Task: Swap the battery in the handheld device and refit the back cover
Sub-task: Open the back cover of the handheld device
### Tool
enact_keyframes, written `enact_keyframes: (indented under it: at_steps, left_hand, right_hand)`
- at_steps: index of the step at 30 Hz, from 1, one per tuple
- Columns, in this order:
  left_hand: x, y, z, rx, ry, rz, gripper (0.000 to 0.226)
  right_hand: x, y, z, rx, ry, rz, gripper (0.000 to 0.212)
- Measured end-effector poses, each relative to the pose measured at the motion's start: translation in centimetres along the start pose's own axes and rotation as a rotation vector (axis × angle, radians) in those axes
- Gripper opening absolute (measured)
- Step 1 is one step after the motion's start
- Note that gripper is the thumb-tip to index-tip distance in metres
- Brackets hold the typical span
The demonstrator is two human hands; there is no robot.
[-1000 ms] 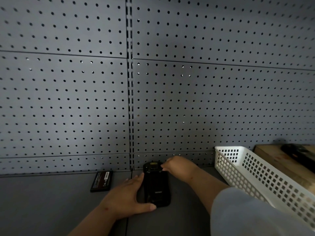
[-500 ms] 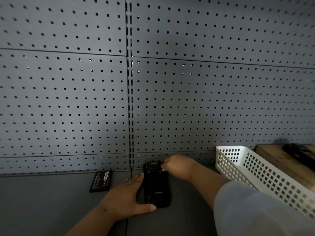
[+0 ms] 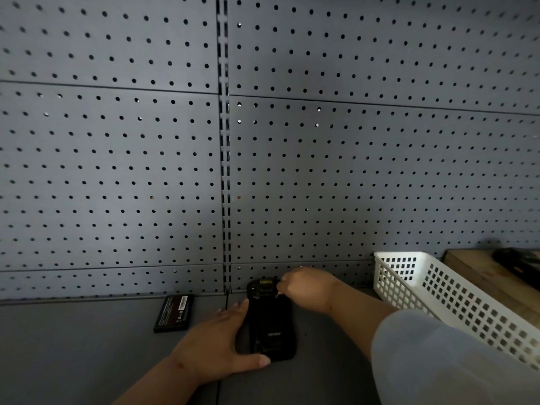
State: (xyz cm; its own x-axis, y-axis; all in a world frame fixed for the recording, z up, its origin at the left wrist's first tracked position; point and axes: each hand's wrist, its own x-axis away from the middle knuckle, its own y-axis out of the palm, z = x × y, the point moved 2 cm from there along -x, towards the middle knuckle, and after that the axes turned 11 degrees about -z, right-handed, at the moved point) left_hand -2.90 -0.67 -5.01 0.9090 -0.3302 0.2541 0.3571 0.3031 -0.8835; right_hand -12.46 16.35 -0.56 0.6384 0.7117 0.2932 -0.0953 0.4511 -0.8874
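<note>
Bracing the stiff, slippery handheld device point(image 3: 270, 328) at 9 o'clock, the left hand point(image 3: 214, 343) is grasping its side; the right hand point(image 3: 306, 286) is pinching its 12 o'clock end.

Two bare hands w/ bare forearms, no gloves, rings, watch or wristband visible. Left hand point(image 3: 217, 350): broad back of hand facing cam, thumb nail short and pale, unpainted; a small dark reddish spot on the wrist area, can't tell if a mark or a scab. Right hand point(image 3: 306, 287): smaller in frame, knuckles toward cam, fingertips hidden. Right arm bare from wrist up to approx the elbow, then a loose pale grey-white fabric sleeve point(image 3: 438, 361), smooth, no print, logo or buttons seen; blurred, close to the lens. Left arm shows no sleeve in frame.
</note>
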Motion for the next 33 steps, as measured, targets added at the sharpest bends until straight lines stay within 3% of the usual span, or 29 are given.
enact_keyframes:
  at_steps: [7,12,14,15,18,22,24,26,28,30,33]
  left_hand:
    - [-0.1,0.0,0.0,-0.005,0.008,0.0,0.128]
    - [0.0,0.0,0.0,-0.02,-0.008,-0.009,0.13]
    - [0.0,0.1,0.1,-0.022,-0.024,-0.01,0.129]
    - [0.0,0.0,0.1,-0.021,-0.025,-0.006,0.129]
    - [0.1,-0.1,0.3,-0.003,-0.024,-0.014,0.129]
    - [0.3,-0.9,0.7,0.131,0.028,-0.019,0.116]
    - [-0.2,-1.6,0.3,0.228,0.033,0.028,0.093]
    - [-1.1,-2.2,-0.6,0.254,0.023,0.073,0.1]
    - [-2.0,-2.6,-1.0,0.181,0.013,0.074,0.096]
    - [-2.8,-3.0,-1.2,0.094,0.008,0.086,0.063]
    - [-4.2,-3.8,-1.4,-0.032,0.042,0.117,0.052]
  right_hand:
    - [-0.4,0.5,0.2,-0.122,0.039,0.01,0.028]
    - [0.8,1.2,0.4,-0.765,0.188,0.189,0.033]
    - [2.4,2.5,0.2,-1.048,0.196,0.15,0.043]
    - [3.3,3.1,-0.1,-1.111,0.171,0.053,0.054]
    - [5.3,3.9,-1.4,-1.036,0.098,-0.193,0.085]
    - [5.2,3.9,-2.7,-0.869,0.05,-0.152,0.121]
    - [4.9,4.4,-2.6,-0.815,0.047,-0.138,0.123]
    - [4.7,4.8,-2.4,-0.798,0.058,-0.133,0.123]
    - [4.7,4.8,-2.4,-0.786,0.053,-0.116,0.13]
    - [4.6,4.8,-2.4,-0.789,0.034,-0.107,0.137]
    - [4.9,4.5,-2.6,-0.813,0.041,-0.097,0.122]
